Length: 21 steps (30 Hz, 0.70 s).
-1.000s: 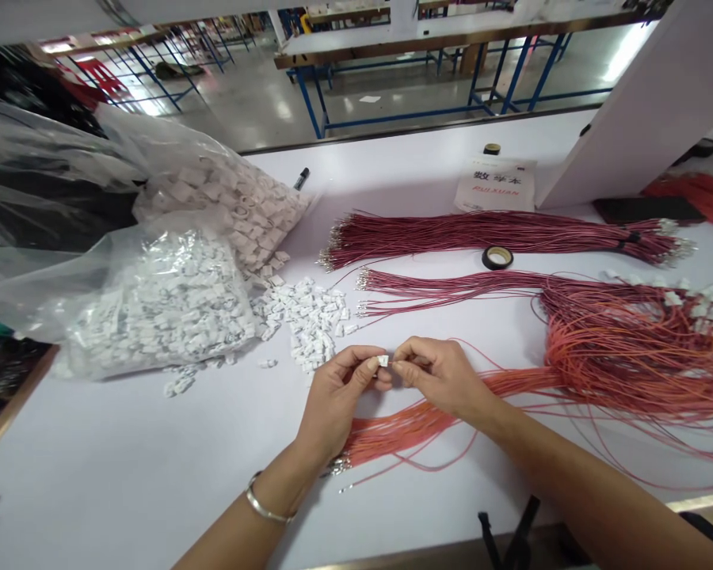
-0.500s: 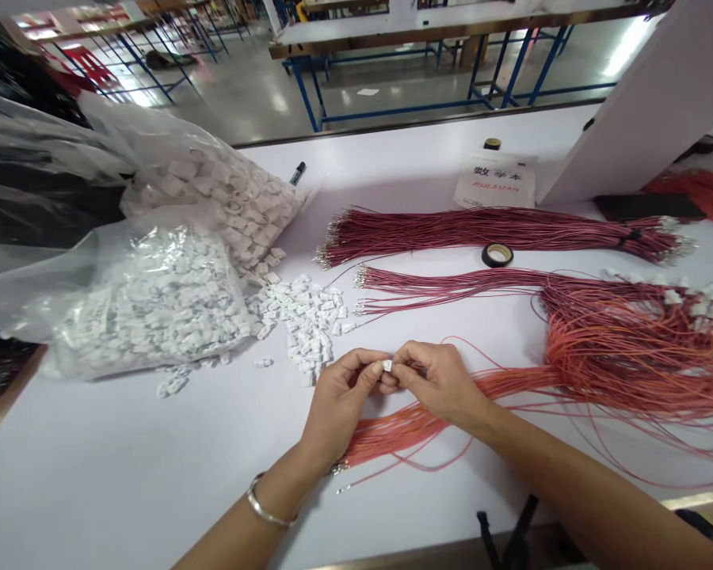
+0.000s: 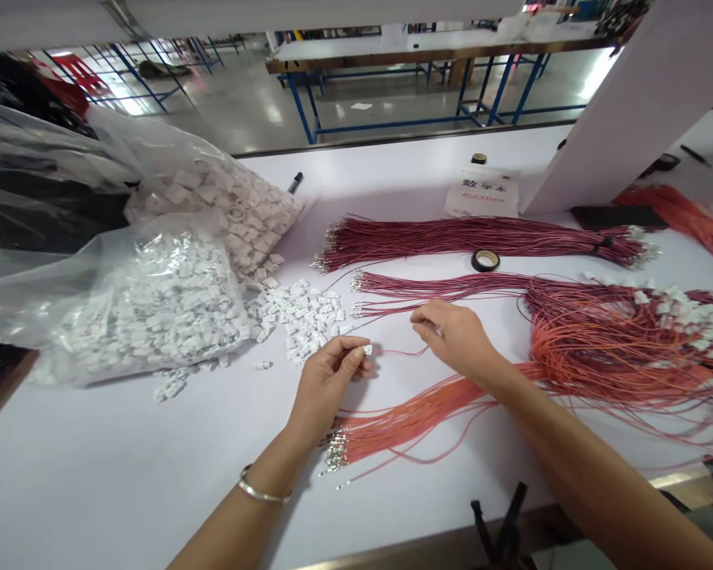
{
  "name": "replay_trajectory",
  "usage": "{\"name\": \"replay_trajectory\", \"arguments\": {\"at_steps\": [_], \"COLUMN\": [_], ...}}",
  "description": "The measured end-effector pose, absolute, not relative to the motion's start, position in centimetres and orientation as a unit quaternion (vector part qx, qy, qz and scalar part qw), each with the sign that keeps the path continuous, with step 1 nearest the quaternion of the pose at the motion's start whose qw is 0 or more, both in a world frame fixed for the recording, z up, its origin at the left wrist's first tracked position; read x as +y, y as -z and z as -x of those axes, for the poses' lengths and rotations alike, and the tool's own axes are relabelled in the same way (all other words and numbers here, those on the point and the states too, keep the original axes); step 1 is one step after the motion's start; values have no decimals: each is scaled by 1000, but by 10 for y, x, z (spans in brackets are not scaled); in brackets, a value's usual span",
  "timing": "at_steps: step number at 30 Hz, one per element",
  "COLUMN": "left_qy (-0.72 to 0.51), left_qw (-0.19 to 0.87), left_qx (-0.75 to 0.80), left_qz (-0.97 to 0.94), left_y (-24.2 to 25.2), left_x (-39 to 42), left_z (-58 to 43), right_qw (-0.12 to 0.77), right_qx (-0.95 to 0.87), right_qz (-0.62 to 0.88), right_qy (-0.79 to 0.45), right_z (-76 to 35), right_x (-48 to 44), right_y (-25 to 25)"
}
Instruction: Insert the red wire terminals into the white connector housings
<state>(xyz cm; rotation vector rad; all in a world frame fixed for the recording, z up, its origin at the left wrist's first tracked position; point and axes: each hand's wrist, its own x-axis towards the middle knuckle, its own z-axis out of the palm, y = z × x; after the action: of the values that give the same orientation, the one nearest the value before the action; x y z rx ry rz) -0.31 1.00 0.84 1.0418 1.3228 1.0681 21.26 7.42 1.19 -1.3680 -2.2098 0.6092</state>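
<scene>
Pinched between thumb and fingers of my left hand (image 3: 336, 372) is a small white plastic connector housing (image 3: 367, 350). A thin red wire (image 3: 401, 352) runs from it to beneath my right hand (image 3: 455, 332). My right hand has its fingers curled together just below the dark red wires (image 3: 440, 285); whether anything is in them is hidden. Orange-red wires (image 3: 404, 416) with metal terminals at their left ends lie below both hands. Loose white housings (image 3: 309, 317) are heaped left of my left hand.
Clear bags of white housings (image 3: 166, 301) and larger pale pieces (image 3: 231, 206) stand at the left. A tied dark red wire bundle (image 3: 463, 239) lies behind, with a black tape roll (image 3: 486, 260) in front. Tangled wires (image 3: 588, 332) with white connectors are at the right.
My right hand has moved away from the housing, up and to the right, uncovering the red wire. My left hand keeps the housing and has shifted slightly left. The view has tilted a little.
</scene>
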Motion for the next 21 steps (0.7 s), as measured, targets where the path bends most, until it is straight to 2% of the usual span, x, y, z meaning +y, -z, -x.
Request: {"name": "replay_trajectory", "arguments": {"at_steps": [6, 14, 16, 21], "left_qy": [-463, -471, -471, -474], "left_qw": [547, 555, 554, 552], "left_qx": [558, 545, 546, 545], "left_qz": [-420, -415, -416, -416], "left_y": [-7, -5, -4, -2], "left_x": [11, 12, 12, 11], "left_z": [2, 4, 5, 5], "right_qw": [86, 9, 19, 128], "right_qx": [-848, -888, -889, -854], "right_qz": [514, 459, 458, 501], "right_qy": [-98, -11, -6, -47], "right_z": [-197, -185, -189, -202], "right_x": [109, 116, 114, 103], "right_y": [-15, -10, -10, -13]}}
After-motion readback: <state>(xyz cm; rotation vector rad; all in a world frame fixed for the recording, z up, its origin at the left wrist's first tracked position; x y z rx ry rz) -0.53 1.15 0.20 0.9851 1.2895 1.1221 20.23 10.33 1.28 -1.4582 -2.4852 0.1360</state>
